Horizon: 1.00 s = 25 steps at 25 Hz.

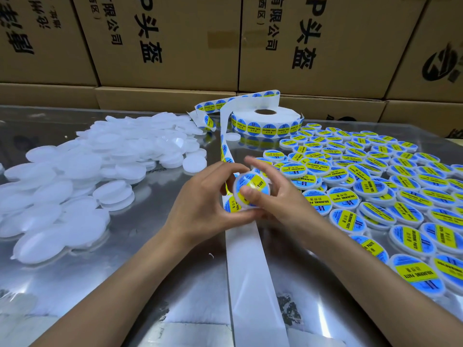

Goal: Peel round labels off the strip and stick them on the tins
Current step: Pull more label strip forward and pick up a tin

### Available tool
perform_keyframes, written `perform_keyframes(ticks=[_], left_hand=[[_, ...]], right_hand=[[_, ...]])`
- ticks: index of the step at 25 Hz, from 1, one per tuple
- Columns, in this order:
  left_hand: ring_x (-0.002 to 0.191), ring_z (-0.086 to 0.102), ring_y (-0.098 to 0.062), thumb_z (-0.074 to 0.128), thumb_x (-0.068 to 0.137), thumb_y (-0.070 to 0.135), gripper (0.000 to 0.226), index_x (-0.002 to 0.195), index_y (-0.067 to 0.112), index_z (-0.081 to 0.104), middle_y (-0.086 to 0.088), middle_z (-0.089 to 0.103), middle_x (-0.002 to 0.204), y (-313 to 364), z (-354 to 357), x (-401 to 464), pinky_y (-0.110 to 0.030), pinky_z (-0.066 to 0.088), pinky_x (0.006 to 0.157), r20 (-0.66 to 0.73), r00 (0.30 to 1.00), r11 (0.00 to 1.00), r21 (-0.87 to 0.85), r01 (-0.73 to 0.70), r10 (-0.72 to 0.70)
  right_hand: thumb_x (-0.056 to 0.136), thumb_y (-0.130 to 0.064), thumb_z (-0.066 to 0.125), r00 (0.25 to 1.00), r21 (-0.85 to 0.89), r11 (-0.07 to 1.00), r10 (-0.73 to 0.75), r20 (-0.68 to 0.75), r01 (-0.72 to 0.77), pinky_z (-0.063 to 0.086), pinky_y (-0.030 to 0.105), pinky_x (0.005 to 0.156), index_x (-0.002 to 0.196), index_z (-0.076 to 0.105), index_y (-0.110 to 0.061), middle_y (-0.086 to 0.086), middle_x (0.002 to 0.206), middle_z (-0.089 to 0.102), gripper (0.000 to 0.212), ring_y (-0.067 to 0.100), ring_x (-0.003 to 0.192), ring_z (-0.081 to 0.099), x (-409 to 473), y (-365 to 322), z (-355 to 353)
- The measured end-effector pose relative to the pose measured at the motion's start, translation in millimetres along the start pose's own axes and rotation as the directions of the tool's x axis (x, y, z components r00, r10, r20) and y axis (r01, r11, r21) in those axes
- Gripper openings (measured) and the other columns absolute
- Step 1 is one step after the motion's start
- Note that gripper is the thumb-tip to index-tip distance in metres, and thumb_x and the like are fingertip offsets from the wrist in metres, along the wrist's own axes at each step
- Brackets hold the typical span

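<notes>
1. Left hand (205, 204): grip curled around the side of a round white tin (250, 190), thumb along its lower rim, fingers over the top edge. Held just above the tabletop (125, 284), mid-width, nearer the near edge than the far one.
2. Right hand (278, 196): thumb pressed flat on the blue-and-yellow label (253, 182) on the tin's face; index finger raised and blurred, other fingers behind the tin. Grip is clamped on the tin from the right side.
3. Label sits on the tin's face; yellow band with "SOLD..." readable next to the thumb.
4. Strip (246, 271): bare white backing runs from under the hands to the near edge. Beyond the hands it rises toward the roll (263, 121), with labels on that stretch; one more label shows just below the tin at the left palm.
5. Roll lies flat near the far edge, centre, a loose loop of strip curling above it.
6. Labelled tins (370, 189): dense spread over the right side of the tabletop, from the roll to the near right corner, many overlapping.
7. Unlabelled white tins (82, 171): heap on the left side, from the far edge toward the left edge, piled on one another.
8. Cardboard boxes (162, 46) with black print stacked behind the far edge.
</notes>
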<state>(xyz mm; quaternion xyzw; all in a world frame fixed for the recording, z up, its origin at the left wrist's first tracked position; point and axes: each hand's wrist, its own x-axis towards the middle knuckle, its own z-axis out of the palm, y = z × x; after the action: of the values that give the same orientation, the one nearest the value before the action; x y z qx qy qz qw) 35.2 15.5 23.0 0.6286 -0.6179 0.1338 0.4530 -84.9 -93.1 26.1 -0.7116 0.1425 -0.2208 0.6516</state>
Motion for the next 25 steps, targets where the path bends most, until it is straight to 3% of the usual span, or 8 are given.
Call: perform_keyframes(ticks=[3,6,9,13,16,18,22,25], left_hand=[[0.068,0.052,-0.008,0.075,0.062,0.053,0.059,0.107,0.017,0.062,0.007,0.062,0.085,1,2,-2,-0.028,0.048,0.064,0.031,1.000,1.000,-0.009,-0.002,0.002],[0.066,0.049,-0.001,0.081,0.056,0.055,0.067,0.106,0.015,0.063,0.008,0.063,0.084,2,4,-1,-0.027,0.049,0.065,0.028,1.000,0.999,-0.031,0.014,-0.013],[0.064,0.046,0.000,0.081,0.053,0.054,0.067,0.104,0.015,0.062,0.014,0.057,0.076,5,7,-1,-0.024,0.046,0.062,0.009,1.000,0.999,-0.048,0.002,-0.001],[0.060,0.047,-0.008,0.081,0.053,0.054,0.066,0.103,0.016,0.062,0.004,0.056,0.066,5,7,-1,-0.029,0.045,0.058,-0.007,1.000,0.998,-0.056,0.006,-0.006],[0.060,0.049,-0.011,0.078,0.055,0.059,0.066,0.103,0.016,0.063,0.004,0.057,0.069,4,7,0,-0.029,0.044,0.057,0.015,1.000,0.999,-0.025,-0.021,0.021],[0.061,0.050,-0.009,0.078,0.057,0.058,0.064,0.104,0.017,0.064,0.009,0.058,0.071,1,7,0,-0.026,0.044,0.058,0.017,0.999,1.000,0.003,-0.028,0.028],[0.066,0.051,-0.006,0.078,0.061,0.055,0.060,0.108,0.020,0.064,0.015,0.059,0.078,-18,-1,1,-0.023,0.046,0.061,-0.030,0.997,0.998,0.018,0.066,-0.066],[0.072,0.053,-0.005,0.075,0.061,0.061,0.063,0.110,0.022,0.065,0.011,0.062,0.085,-30,-6,1,-0.026,0.047,0.065,-0.016,0.995,0.991,0.088,0.098,-0.097]], right_hand=[[0.066,-0.028,0.080,1.000,-0.018,1.000,-0.006,0.018,0.006,0.051,0.022,0.061,0.089,0.065,-0.020,-0.004,0.072,0.065,0.029,0.009,0.067,0.060,-1,4,6],[0.077,-0.025,0.074,0.996,-0.017,0.999,-0.043,-0.083,0.042,0.047,0.015,0.052,0.071,0.068,-0.020,-0.004,0.064,0.065,0.010,0.005,0.056,0.059,1,4,5],[0.087,-0.037,0.062,0.983,-0.063,0.997,-0.062,-0.173,0.052,0.037,0.011,0.044,0.060,0.059,-0.019,-0.009,0.050,0.056,0.033,0.002,0.045,0.049,4,4,7],[0.094,-0.051,0.043,0.957,-0.115,0.990,0.049,-0.286,-0.085,0.035,0.011,0.037,0.049,0.061,-0.020,-0.007,0.044,0.055,0.058,0.002,0.039,0.050,6,0,7],[0.094,-0.057,0.035,0.926,-0.067,0.989,0.099,-0.365,-0.132,0.046,0.013,0.045,0.053,0.067,-0.021,-0.006,0.055,0.067,0.064,0.003,0.050,0.063,7,2,6],[0.092,-0.061,0.036,0.936,0.000,0.990,0.135,-0.326,-0.143,0.052,0.026,0.058,0.057,0.070,-0.024,0.004,0.066,0.071,0.061,0.014,0.060,0.066,7,2,3],[0.084,-0.048,0.062,0.980,-0.143,0.980,0.119,-0.157,-0.142,0.038,0.022,0.048,0.056,0.057,-0.019,0.000,0.051,0.047,0.041,0.011,0.045,0.042,6,4,-2],[0.086,-0.039,0.065,0.982,-0.180,0.978,0.077,-0.173,-0.109,0.033,0.018,0.041,0.060,0.051,-0.016,-0.003,0.047,0.044,0.037,0.009,0.039,0.036,6,6,0]])
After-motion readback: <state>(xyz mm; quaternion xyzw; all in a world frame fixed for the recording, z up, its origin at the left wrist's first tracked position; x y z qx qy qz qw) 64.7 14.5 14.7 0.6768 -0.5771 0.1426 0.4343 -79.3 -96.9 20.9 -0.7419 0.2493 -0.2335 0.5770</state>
